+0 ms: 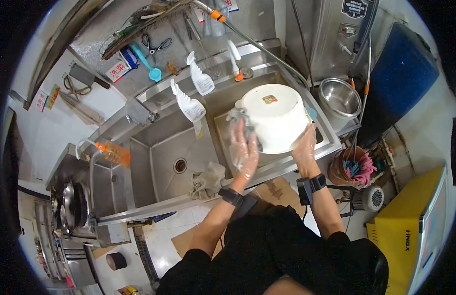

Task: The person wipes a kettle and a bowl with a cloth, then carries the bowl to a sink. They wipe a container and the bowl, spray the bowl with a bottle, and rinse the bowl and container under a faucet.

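Note:
A white round tub (272, 120) is held over the right sink basin (220, 129), its flat bottom with a small sticker turned up toward me. My left hand (244, 150), in a clear plastic glove, presses a grey cloth (236, 115) against the tub's left side. The fingers are bent over the cloth, which is partly hidden behind them. My right hand (304, 147), also gloved, grips the tub's lower right edge. Part of its fingers is hidden by the tub.
Two white spray bottles (201, 78) (189, 105) stand on the divider near the faucet (234, 56). A wrung cloth (208, 180) lies on the front sink edge. To the right are a steel bowl (340, 97), a brown bucket (342, 166) and a yellow cabinet (402, 236).

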`<state>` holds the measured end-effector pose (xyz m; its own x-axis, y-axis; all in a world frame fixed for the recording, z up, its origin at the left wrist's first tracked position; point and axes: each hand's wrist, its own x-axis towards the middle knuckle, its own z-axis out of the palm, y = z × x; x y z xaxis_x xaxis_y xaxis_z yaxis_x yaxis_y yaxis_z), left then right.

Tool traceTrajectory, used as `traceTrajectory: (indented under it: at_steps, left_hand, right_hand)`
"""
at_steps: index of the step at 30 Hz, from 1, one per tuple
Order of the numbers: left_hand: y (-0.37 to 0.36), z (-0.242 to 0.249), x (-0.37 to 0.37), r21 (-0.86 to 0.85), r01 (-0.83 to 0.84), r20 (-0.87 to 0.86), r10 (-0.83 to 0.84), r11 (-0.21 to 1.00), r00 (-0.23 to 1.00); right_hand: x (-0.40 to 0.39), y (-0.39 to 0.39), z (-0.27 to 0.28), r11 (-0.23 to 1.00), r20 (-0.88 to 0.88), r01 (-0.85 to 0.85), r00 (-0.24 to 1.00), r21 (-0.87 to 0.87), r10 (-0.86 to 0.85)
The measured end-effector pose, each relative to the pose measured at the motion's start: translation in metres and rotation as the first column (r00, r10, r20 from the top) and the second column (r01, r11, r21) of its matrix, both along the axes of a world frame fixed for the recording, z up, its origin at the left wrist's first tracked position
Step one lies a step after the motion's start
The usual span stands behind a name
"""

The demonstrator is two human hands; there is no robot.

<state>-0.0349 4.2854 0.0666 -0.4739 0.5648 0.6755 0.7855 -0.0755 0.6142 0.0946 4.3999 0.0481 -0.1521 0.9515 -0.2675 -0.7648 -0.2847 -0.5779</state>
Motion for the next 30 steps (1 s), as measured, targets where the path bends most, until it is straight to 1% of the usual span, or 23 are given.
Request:
traceTrajectory:
  at_steps: [1, 3, 4, 5, 7, 9, 10, 11, 12, 14, 15, 16, 17, 18, 19, 20, 22, 23, 25, 26, 27, 29, 30]
  left_hand:
    - [-0.006, 0.009, 0.011, -0.096, 0.113, 0.234, -0.088, 0.989, 0.968]
    - [-0.003, -0.006, 0.019, -0.147, 0.099, -0.012, -0.102, 0.984, 0.995]
    - [-0.002, -0.006, 0.020, -0.147, 0.048, -0.260, -0.085, 0.988, 0.962]
    - [0.000, -0.007, 0.022, -0.202, 0.073, -0.350, -0.141, 0.977, 0.926]
    - [0.008, -0.007, 0.026, -0.328, 0.087, -0.506, -0.252, 0.941, 0.825]
    - [0.018, -0.004, 0.028, -0.358, 0.032, -0.730, -0.302, 0.933, 0.613]
    - [0.024, -0.001, 0.028, -0.327, 0.110, -0.768, -0.331, 0.939, 0.549]
    - [0.028, 0.008, 0.031, -0.325, 0.102, -0.767, -0.325, 0.940, 0.553]
    - [0.033, 0.017, 0.035, -0.330, 0.097, -0.743, -0.322, 0.939, 0.588]
    - [0.039, 0.041, 0.036, -0.371, 0.111, -0.660, -0.346, 0.922, 0.666]
    - [0.047, 0.045, 0.036, -0.354, 0.081, -0.634, -0.303, 0.932, 0.712]
    - [0.055, 0.047, 0.035, -0.338, 0.050, -0.605, -0.258, 0.940, 0.753]
    - [0.055, 0.064, 0.033, -0.407, 0.024, -0.551, -0.266, 0.913, 0.791]
    - [0.060, 0.065, 0.026, -0.387, 0.033, -0.519, -0.247, 0.922, 0.818]
    - [0.068, 0.064, 0.017, -0.367, 0.041, -0.484, -0.228, 0.929, 0.845]
    - [0.078, 0.061, 0.004, -0.266, 0.084, -0.456, -0.202, 0.960, 0.867]
    - [0.082, 0.052, -0.012, -0.331, 0.173, -0.034, -0.195, 0.928, 0.980]
    - [0.087, 0.051, -0.028, -0.395, 0.181, -0.020, -0.206, 0.900, 0.978]
    - [0.069, 0.048, -0.043, -0.486, 0.147, 0.089, -0.118, 0.862, 0.989]
    - [0.063, 0.034, -0.055, -0.532, 0.192, 0.147, -0.133, 0.825, 0.980]
    - [0.056, 0.018, -0.060, -0.533, 0.193, 0.150, -0.132, 0.824, 0.980]
    - [0.038, -0.014, -0.062, -0.415, 0.108, 0.084, -0.080, 0.903, 0.993]
    - [0.030, -0.027, -0.064, -0.381, 0.156, 0.115, -0.120, 0.911, 0.986]
  right_hand:
    - [-0.002, 0.000, 0.000, 1.000, 0.005, 0.027, 1.000, 0.003, -0.027]
    - [-0.006, -0.003, 0.000, 1.000, -0.032, 0.026, 0.999, 0.002, -0.026]
    - [-0.009, -0.007, 0.005, 1.000, -0.071, 0.029, 0.997, 0.002, -0.029]
    - [-0.009, -0.011, 0.011, 1.000, -0.071, 0.029, 0.997, 0.002, -0.029]
    - [-0.007, -0.019, 0.022, 0.998, 0.100, 0.010, 0.995, -0.056, -0.004]
    - [-0.005, -0.015, 0.002, 0.995, 0.066, -0.054, 0.997, 0.088, 0.049]
    - [-0.004, -0.022, 0.009, 0.989, 0.061, -0.073, 0.996, 0.129, 0.066]
    - [-0.003, -0.023, 0.008, 0.974, 0.085, -0.115, 0.991, 0.195, 0.100]
    - [-0.004, -0.025, 0.007, 0.973, 0.087, -0.124, 0.990, 0.197, 0.108]
    - [-0.006, -0.038, 0.023, 0.929, 0.105, -0.106, 0.992, 0.356, 0.073]
    - [-0.006, -0.023, -0.008, 0.904, 0.375, -0.078, 0.922, 0.420, -0.095]
    - [-0.006, -0.020, -0.015, 0.903, 0.378, -0.086, 0.922, 0.420, -0.088]
    - [-0.004, -0.021, -0.019, 0.908, 0.588, -0.108, 0.791, 0.405, -0.169]
    - [-0.003, -0.022, -0.024, 0.913, 0.759, -0.125, 0.605, 0.387, -0.239]
    - [0.004, -0.037, 0.009, 0.918, 0.785, -0.201, 0.599, 0.340, -0.160]
    - [0.004, -0.034, -0.008, 0.918, 0.788, -0.208, 0.596, 0.338, -0.155]
    - [0.003, -0.021, -0.052, 0.904, 0.820, -0.176, 0.514, 0.389, -0.252]
    - [0.004, -0.027, -0.042, 0.904, 0.822, -0.181, 0.512, 0.387, -0.250]
    - [0.012, -0.041, -0.012, 0.891, 0.680, -0.207, 0.719, 0.405, -0.143]
    - [0.011, -0.049, 0.008, 0.931, 0.567, -0.159, 0.822, 0.329, -0.060]
    - [0.010, -0.044, 0.006, 0.931, 0.569, -0.161, 0.820, 0.326, -0.058]
    - [0.009, -0.026, 0.003, 0.981, 0.517, -0.084, 0.856, 0.177, -0.020]
    - [0.007, -0.025, 0.011, 0.988, 0.444, -0.066, 0.896, 0.138, -0.003]
